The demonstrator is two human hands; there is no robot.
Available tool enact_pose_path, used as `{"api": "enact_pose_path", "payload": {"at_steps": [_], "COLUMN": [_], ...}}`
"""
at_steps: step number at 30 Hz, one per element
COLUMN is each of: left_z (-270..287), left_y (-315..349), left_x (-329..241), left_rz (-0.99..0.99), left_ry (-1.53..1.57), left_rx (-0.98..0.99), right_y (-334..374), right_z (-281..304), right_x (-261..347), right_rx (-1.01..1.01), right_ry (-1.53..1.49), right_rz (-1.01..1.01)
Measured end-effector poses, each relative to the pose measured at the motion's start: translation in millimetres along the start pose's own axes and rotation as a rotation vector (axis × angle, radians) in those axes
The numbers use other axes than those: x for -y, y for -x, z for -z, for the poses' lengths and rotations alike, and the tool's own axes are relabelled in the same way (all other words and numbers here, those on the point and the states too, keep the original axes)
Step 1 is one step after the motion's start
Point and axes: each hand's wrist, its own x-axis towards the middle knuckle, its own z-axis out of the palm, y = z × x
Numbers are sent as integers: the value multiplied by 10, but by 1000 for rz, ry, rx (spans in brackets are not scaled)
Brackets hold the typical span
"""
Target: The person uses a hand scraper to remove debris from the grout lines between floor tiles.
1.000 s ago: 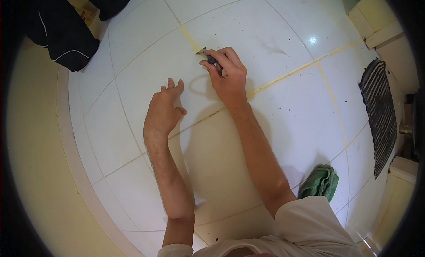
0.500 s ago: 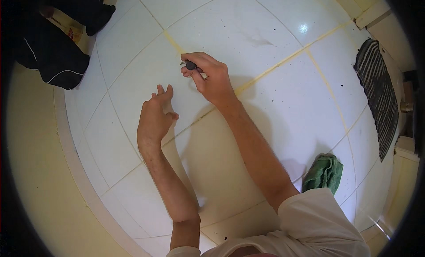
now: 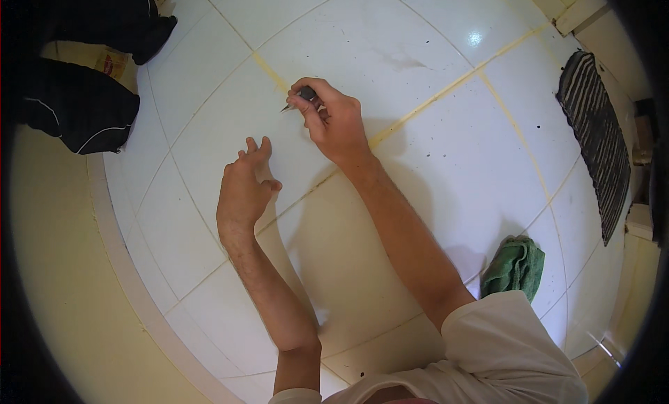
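Observation:
My right hand [image 3: 327, 118] is closed round a small tool with a dark rounded handle [image 3: 307, 93] and a thin pointed metal tip [image 3: 286, 109]. The tip points to the left and down, close over the white tiles; whether it touches them I cannot tell. Just beyond the hand runs a yellow-filled tile joint [image 3: 270, 70]. To the left and nearer to me, my left hand [image 3: 242, 191] holds nothing, its fingers apart, low over the tiled floor [image 3: 209, 153] or leaning on it.
A crumpled green cloth [image 3: 514, 268] lies by my right elbow. At the right is a black-and-grey striped mat [image 3: 596, 143]. Black fabric items with white piping [image 3: 90, 108] sit at the upper left, near a yellow-and-red package [image 3: 111, 63]. A pale wall [image 3: 63, 265] borders the left side.
The tool has turned in my right hand: its handle end sits slightly higher and its metal tip shows more plainly. My left hand has hardly moved; the whole view has shifted a little.

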Motion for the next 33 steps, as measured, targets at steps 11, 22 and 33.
{"api": "enact_pose_path", "payload": {"at_steps": [11,22,33], "left_z": [2,-21,1], "left_y": [-40,-17,-11], "left_x": [-17,10,-5], "left_rz": [23,27,54], "left_ry": [0,-19,19], "left_rx": [35,12,30], "right_y": [19,16,17], "right_z": [-54,-56,-79], "right_x": [-78,-88,-83], "right_rx": [-72,46,35], "right_ry": [-136,-35,49], "right_rz": [4,-14,12]}}
